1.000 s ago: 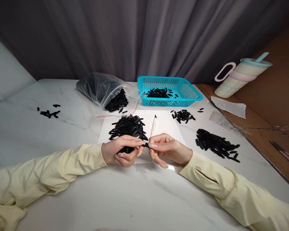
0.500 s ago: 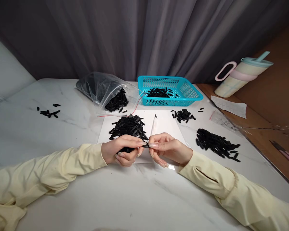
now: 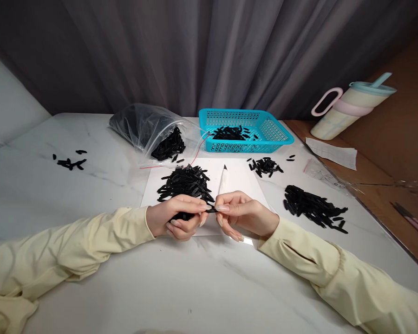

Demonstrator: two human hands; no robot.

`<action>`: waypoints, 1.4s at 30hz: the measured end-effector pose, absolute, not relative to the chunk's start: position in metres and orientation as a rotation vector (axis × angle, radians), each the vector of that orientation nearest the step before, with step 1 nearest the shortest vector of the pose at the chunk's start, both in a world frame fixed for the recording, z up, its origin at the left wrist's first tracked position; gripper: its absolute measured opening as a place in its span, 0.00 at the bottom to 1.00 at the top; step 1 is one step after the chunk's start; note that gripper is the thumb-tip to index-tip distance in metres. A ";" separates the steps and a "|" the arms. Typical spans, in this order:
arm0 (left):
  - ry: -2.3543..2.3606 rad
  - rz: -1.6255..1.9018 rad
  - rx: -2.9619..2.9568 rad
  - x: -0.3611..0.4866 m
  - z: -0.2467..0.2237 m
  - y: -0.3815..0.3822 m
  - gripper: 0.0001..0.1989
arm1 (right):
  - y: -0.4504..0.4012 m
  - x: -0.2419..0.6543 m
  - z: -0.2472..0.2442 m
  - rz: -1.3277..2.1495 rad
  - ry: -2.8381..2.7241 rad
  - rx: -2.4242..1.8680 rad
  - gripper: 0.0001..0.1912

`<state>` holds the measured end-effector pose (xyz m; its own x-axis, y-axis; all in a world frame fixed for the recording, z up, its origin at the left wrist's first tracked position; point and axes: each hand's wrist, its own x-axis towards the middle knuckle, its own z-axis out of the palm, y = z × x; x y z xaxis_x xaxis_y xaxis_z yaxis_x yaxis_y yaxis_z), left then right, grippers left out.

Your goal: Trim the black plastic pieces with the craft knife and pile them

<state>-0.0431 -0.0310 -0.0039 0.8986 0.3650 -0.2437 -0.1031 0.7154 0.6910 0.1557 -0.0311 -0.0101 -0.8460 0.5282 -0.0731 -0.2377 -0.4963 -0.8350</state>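
Between the fingertips of both hands is a small, slim black piece (image 3: pixel 212 209), its far details too small to make out. My left hand (image 3: pixel 179 215) pinches its left end and also cups several more black pieces (image 3: pixel 183 216) in the palm. The thumb and forefinger of my right hand (image 3: pixel 242 213) close on the right end, with the other fingers curled below. Just beyond my left hand, a heap of black pieces (image 3: pixel 186 182) lies on a white sheet (image 3: pixel 244 174). A white pencil-like tool (image 3: pixel 223 180) with a dark tip points away behind my right hand.
At the back stand a blue perforated basket (image 3: pixel 244 147) and an open zip bag (image 3: pixel 139 125), both holding black pieces. More piles lie right (image 3: pixel 313 208), back right (image 3: pixel 265 167) and left (image 3: pixel 71 163). A tumbler (image 3: pixel 351 111) with a straw stands at far right.
Both hands hold nearly the same pose, still on the black piece. The view has shifted very slightly; nothing on the table has moved.
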 end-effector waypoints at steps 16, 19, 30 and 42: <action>0.356 0.263 0.754 -0.044 -0.006 -0.032 0.13 | -0.031 0.156 -0.011 2.346 -1.229 -0.450 0.10; 0.369 0.261 0.754 -0.044 -0.005 -0.032 0.13 | -0.031 0.156 -0.011 2.345 -1.232 -0.445 0.10; 0.379 0.233 0.738 -0.044 -0.004 -0.030 0.15 | -0.031 0.156 -0.010 2.350 -1.224 -0.452 0.11; 0.390 0.227 0.730 -0.043 -0.002 -0.030 0.15 | -0.031 0.155 -0.009 2.349 -1.236 -0.496 0.11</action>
<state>-0.0430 -0.0300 -0.0025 0.9044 0.3336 -0.2660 -0.0661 0.7254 0.6851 0.1554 -0.0309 -0.0088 -0.8397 0.5321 -0.1087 -0.2117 -0.5051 -0.8367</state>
